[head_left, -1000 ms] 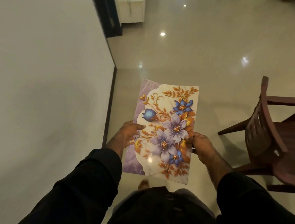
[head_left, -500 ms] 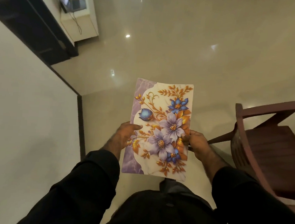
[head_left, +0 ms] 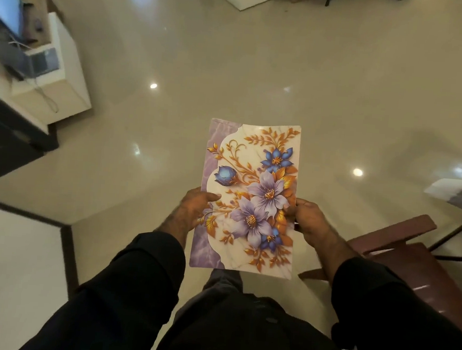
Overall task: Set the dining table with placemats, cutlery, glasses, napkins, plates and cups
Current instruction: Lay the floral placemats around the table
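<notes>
Placemat: a floral placemat (head_left: pixel 250 198), with purple and blue flowers and orange leaves on a pale marble ground, is held in the air between the two hands, above the glossy floor (head_left: pixel 232 72).
Left hand: the left hand (head_left: pixel 192 212) grips the left long edge of the placemat near its middle; the thumb lies on the printed face and the fingers are hidden below.
Right hand: the right hand (head_left: pixel 310 221) holds the right long edge, opposite to the left hand, with the thumb on the top face and the fingers curled under.
Placemat position: it reaches forward well beyond both hands, and its near edge lies behind them, close to the body.
Sleeves: both arms wear dark sleeves (head_left: pixel 147 273).
Chair: a brown wooden chair (head_left: pixel 400 254) stands just right of the right hand, lower than it.
Cabinet: a white cabinet (head_left: pixel 63 78) stands far left of the left hand.
</notes>
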Demonstrator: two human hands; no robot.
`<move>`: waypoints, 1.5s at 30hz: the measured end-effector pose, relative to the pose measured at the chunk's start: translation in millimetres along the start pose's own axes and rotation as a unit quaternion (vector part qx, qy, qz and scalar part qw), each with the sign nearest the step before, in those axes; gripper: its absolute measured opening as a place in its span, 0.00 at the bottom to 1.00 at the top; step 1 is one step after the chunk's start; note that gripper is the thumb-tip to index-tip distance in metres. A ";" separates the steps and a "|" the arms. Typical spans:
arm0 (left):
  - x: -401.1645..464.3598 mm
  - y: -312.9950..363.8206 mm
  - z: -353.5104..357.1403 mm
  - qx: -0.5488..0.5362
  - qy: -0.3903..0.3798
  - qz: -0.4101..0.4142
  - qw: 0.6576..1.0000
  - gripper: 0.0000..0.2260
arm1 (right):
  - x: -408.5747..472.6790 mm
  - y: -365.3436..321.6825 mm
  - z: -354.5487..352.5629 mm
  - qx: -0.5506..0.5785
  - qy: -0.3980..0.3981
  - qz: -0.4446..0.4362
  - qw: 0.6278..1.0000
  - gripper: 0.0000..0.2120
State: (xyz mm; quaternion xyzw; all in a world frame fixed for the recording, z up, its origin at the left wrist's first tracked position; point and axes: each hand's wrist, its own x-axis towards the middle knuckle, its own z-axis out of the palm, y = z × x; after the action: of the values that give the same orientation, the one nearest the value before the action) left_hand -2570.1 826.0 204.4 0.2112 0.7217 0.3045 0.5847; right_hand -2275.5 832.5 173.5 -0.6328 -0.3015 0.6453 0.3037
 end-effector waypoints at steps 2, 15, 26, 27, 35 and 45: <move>48.2 35.8 20.8 0.033 -0.020 0.007 0.999 0.08 | 40.3 -19.4 -10.6 0.031 0.026 0.004 0.999 0.09; 268.3 269.3 233.2 0.229 -0.197 0.082 0.950 0.10 | 204.1 -128.7 -122.9 0.231 0.214 0.031 0.949 0.11; 326.0 365.2 503.5 0.290 -0.273 0.120 0.910 0.11 | 308.6 -168.5 -332.7 0.330 0.327 0.010 0.885 0.15; 328.2 376.5 526.8 0.296 -0.273 0.126 0.906 0.11 | 316.0 -178.2 -350.8 0.322 0.335 0.005 0.886 0.12; 318.4 438.9 712.3 0.312 -0.316 0.140 0.885 0.16 | 326.9 -247.0 -495.8 0.284 0.370 -0.042 0.884 0.11; 329.7 471.7 965.2 0.399 -0.594 0.063 0.696 0.22 | 330.9 -260.2 -628.9 0.337 0.531 -0.003 0.778 0.17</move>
State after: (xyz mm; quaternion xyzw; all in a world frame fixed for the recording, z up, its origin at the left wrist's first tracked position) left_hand -1730.5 1571.9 166.1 0.6067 0.2634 -0.1641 0.7318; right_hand -1648.9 1256.5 154.3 -0.7312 0.1421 0.2667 0.6116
